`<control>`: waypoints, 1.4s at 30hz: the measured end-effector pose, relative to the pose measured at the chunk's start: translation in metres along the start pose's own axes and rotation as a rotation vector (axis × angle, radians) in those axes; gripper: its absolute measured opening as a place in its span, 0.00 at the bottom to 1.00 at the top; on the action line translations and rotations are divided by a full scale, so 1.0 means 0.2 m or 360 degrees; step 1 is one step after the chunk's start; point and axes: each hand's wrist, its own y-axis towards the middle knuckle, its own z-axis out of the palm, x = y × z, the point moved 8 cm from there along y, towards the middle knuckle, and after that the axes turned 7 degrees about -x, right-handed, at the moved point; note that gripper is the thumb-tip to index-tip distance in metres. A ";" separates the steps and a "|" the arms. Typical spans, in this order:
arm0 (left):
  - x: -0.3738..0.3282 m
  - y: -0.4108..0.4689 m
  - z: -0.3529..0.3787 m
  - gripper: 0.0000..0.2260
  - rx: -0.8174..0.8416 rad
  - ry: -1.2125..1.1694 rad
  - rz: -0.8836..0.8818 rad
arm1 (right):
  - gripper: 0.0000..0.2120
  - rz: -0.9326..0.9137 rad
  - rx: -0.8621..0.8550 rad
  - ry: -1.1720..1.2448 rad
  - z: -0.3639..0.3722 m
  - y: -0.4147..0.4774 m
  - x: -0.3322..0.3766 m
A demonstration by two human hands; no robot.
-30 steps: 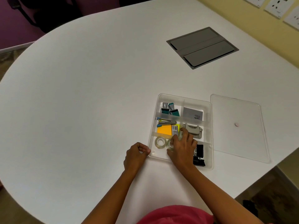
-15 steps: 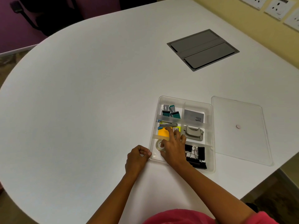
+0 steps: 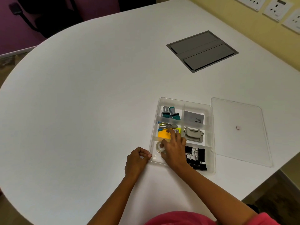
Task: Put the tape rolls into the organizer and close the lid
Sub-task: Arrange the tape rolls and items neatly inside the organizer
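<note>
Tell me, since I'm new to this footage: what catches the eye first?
The clear organizer near the table's front edge, where the right hand reaches into the near-left compartment over a tape roll. Its lid lies flat to the right, and the left hand pinches the near-left corner.

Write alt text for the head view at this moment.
A person's right hand rests on a clear tape roll in the near-left compartment of an open clear organizer on a white table. The left hand steadies its near corner; the lid lies flat alongside.
</note>
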 end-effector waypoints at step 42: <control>-0.06 -0.08 -0.02 0.05 -0.0088 -0.0116 0.0021 | 0.11 0.0542 -0.0503 0.0474 -0.44 -0.31 -0.53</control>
